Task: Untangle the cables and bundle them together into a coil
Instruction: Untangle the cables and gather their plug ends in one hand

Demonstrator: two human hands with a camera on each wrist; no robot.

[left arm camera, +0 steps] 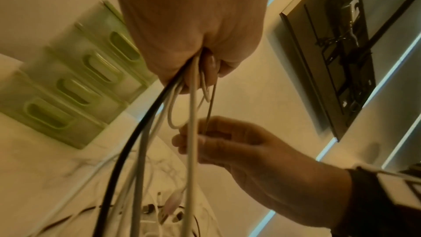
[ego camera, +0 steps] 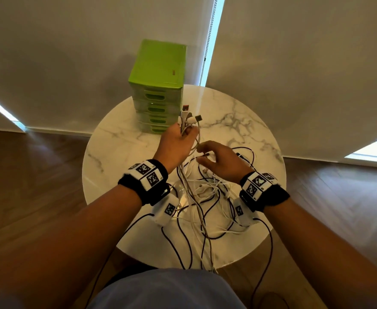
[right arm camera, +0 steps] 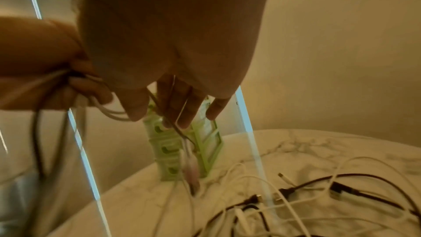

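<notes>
Left hand (ego camera: 176,141): fist around plug ends of several cables (ego camera: 202,198), above table (ego camera: 238,121) centre.
Right hand (ego camera: 222,159): pinching one thin cable at 4 o'clock of left.
Rest of cables: tangled on table, 6 o'clock.
Green drawers (ego camera: 157,85): 12 o'clock.

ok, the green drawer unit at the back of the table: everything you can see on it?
The green drawer unit looks like lime-green plastic: a flat-topped frame with a small reddish mark on top, holding a stack of paler, translucent drawers, each with a slot-shaped pull. All visible drawers look closed. It stands upright at the far edge of the round marble table, near the blinds. Neither hand touches it.
</notes>
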